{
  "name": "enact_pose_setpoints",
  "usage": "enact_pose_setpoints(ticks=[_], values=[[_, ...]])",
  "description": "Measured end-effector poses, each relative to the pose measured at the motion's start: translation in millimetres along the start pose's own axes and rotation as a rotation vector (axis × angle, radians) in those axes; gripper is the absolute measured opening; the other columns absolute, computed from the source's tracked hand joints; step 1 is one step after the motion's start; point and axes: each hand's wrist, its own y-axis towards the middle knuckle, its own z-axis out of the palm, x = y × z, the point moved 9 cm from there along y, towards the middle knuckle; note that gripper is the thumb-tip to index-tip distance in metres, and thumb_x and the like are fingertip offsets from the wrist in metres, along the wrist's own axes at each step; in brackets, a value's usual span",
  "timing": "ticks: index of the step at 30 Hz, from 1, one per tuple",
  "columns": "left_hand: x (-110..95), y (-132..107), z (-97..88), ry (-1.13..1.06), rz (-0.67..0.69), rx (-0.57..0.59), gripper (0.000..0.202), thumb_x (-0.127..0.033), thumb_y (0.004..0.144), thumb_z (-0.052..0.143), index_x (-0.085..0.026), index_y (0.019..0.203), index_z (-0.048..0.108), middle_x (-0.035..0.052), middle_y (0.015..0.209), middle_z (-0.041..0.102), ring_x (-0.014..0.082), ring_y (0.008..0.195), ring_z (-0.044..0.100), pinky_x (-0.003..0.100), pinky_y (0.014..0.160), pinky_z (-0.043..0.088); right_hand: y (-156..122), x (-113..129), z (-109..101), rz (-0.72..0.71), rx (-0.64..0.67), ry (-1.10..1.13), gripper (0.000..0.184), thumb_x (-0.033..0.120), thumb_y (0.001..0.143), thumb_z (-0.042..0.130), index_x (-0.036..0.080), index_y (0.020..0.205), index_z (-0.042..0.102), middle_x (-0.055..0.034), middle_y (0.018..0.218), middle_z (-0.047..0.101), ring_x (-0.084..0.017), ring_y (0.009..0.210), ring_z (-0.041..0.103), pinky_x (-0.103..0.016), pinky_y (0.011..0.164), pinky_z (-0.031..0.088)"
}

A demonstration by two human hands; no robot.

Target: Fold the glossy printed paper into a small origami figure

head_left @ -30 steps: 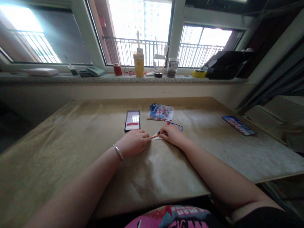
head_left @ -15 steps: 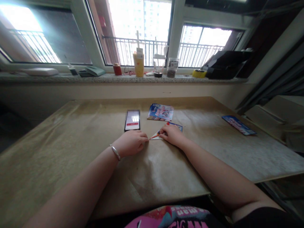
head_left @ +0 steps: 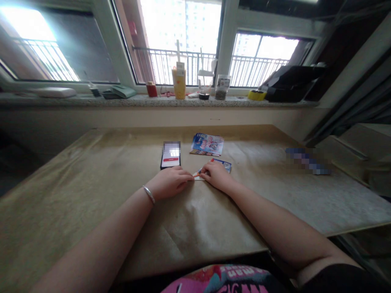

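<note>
A partly folded printed leaflet (head_left: pixel 226 166) lies on the table, its blue printed side with a small square code showing at the right. An orange-edged fold and a white strip run towards its left tip. My left hand (head_left: pixel 172 181), with a silver bangle at the wrist, has its fingers together and pinches that left tip. My right hand (head_left: pixel 216 175) is curled over the leaflet, thumb and fingers closed on the folded edge and hiding its middle. Close beyond my left hand lies a phone (head_left: pixel 170 154) with a lit screen.
A stack of blue leaflets (head_left: pixel 207 144) lies farther back on the covered table (head_left: pixel 128 162). Another blue leaflet (head_left: pixel 308 161), blurred, is at the right. The windowsill (head_left: pixel 116 101) holds a yellow drink cup (head_left: pixel 179 83), a red jar (head_left: pixel 151 89) and yellow tape (head_left: pixel 255 95).
My right hand has slid slightly left along the leaflet's fold, closer to my left fingertips. More of the leaflet's printed right end now shows. My left hand has hardly moved.
</note>
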Motion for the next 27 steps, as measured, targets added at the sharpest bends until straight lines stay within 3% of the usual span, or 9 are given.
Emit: enact_pose_setpoints(ticks=[12, 27], values=[[-9.1, 3.3, -0.7, 0.056, 0.019, 0.023, 0.029, -0.017, 0.084, 0.047, -0.022, 0.106, 0.065, 0.0041, 0.102, 0.068, 0.0186, 0.088, 0.060, 0.031, 0.079, 0.048, -1.9, -0.4, -4.2, 0.047, 0.007, -0.009, 0.013, 0.030, 0.080, 0.061, 0.019, 0.076, 0.067, -0.0058, 0.083, 0.069, -0.019, 0.083, 0.058, -0.029, 0.075, 0.039], [-9.5, 5.2, 0.9, 0.032, -0.004, 0.009, 0.029, -0.016, 0.083, 0.047, -0.020, 0.106, 0.064, 0.0051, 0.102, 0.066, 0.0191, 0.091, 0.057, 0.032, 0.083, 0.048, -0.8, -2.2, -3.0, -0.001, -0.020, -0.019, 0.012, 0.031, 0.079, 0.064, 0.019, 0.077, 0.066, -0.0054, 0.083, 0.068, -0.020, 0.084, 0.056, -0.031, 0.076, 0.038]])
